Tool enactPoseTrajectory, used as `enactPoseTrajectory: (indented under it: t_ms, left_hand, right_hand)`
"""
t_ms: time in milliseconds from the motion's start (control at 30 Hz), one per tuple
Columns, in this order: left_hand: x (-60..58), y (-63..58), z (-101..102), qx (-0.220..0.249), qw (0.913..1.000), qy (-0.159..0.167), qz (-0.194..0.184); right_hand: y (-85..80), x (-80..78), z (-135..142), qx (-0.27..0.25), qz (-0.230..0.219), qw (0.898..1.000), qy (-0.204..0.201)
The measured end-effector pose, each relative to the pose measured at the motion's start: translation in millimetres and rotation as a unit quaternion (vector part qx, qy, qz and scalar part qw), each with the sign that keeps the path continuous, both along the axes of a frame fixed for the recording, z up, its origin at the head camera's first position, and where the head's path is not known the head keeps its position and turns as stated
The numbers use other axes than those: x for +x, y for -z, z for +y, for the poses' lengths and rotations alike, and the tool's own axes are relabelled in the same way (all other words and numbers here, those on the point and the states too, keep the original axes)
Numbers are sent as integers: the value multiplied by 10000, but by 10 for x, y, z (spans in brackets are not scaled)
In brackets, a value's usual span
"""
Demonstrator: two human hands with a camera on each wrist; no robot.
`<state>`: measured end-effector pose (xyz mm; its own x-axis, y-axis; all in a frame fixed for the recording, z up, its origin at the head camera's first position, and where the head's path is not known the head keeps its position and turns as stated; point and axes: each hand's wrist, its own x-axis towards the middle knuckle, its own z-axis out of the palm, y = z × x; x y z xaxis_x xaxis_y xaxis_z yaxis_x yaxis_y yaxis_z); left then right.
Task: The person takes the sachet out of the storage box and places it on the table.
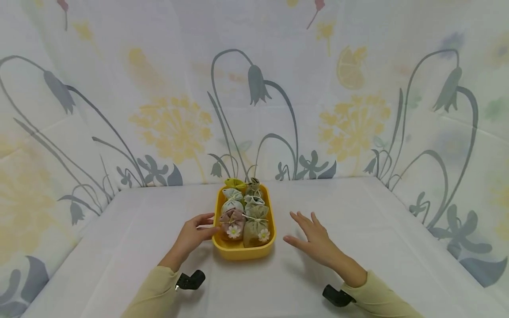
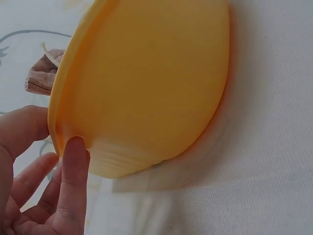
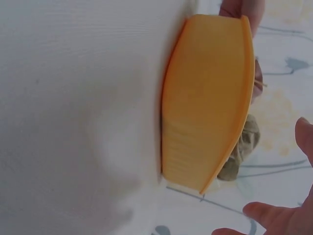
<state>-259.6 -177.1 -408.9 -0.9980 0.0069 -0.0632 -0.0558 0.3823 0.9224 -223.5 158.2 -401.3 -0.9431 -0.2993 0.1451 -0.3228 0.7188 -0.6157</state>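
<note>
A yellow plastic tray (image 1: 243, 253) stands on the table, filled with several small drawstring pouches. In front are a mauve pouch (image 1: 232, 219) and an olive one (image 1: 256, 225), each with a white flower. Behind them sit a pale pouch (image 1: 233, 196) and a yellow-green one (image 1: 235, 183). My left hand (image 1: 192, 236) is at the tray's left side; in the left wrist view its fingers (image 2: 73, 181) touch the outer wall near the rim. To the right of the tray, my right hand (image 1: 316, 242) hovers apart with spread fingers, holding nothing.
A white cloth covers the table (image 1: 159, 207). Behind it hangs a flower-printed curtain (image 1: 254, 123), close to the tray's far end. Black wrist cameras (image 1: 191, 280) sit on both forearms.
</note>
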Motion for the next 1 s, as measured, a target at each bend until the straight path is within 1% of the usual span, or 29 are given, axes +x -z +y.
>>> enactPoseTrajectory:
  t_ms: [133,333,467,567,700,767,867,1000]
  left_hand:
    - [5,9,1,116,9999,6,-50]
    - [5,16,-8,206,9997,0,-121]
    - [2,25,-18,256,9996,40,-96]
    - [-12,-1,-26,237,9997,61,-58]
    - [-15,-16,-32,214,9997,32,-77]
    - [-4,-11,-28,226,9997,1,-95]
    - [7,-1,-20,245,9997,-17,-84]
    - [20,-1,-36,254,9997,30,-66]
  right_hand:
    - [-33,-20,-50,-149,-90,9998,-65]
    - [-87,-55,-120,-578,-361,9973,-275]
    - [-115,-88,-187,-697,-410,9960,-388]
    - [-145,-133,-241,-777,-449,9954,-340]
    - [-181,-174,-299,-911,-699,9931,-240]
    - [-192,-195,-324,-975,-802,9917,-259]
    - [-204,-257,-360,-1225,-874,9879,-371]
    - [-203,-345,-410,-1685,-1140,9782,-427]
